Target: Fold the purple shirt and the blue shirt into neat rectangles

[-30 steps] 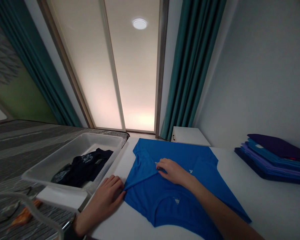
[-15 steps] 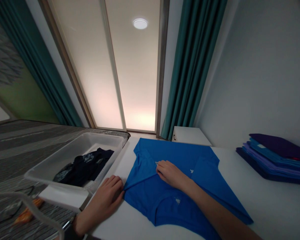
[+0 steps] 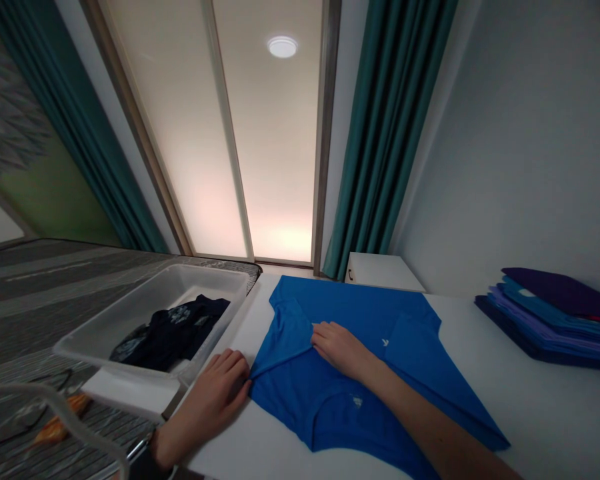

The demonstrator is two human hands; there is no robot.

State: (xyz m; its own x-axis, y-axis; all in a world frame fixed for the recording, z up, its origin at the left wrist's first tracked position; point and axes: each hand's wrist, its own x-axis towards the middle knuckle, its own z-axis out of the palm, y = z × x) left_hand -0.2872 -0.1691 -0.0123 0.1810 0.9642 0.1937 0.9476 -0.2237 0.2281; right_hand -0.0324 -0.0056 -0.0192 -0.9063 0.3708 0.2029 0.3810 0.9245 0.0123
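Note:
A blue shirt [image 3: 360,300] lies spread on the white table [image 3: 545,413], its neckline toward me and a sleeve folded inward on each side. At the shirt's left edge, my left hand [image 3: 219,393] pinches the fabric near the shoulder corner; a dark watch is on that wrist. My right hand [image 3: 337,343] rests on the middle of the shirt with its fingers closed on the end of the left sleeve. The right forearm crosses over the shirt's lower right part and hides some of it.
Left of the table, a translucent bin [image 3: 95,327] holds dark clothes [image 3: 180,330]. A stack of folded clothes [image 3: 555,320] sits at the right by the wall. Behind the table stands a white cabinet [image 3: 380,270]. A pale curved tube [image 3: 55,400] crosses the lower left.

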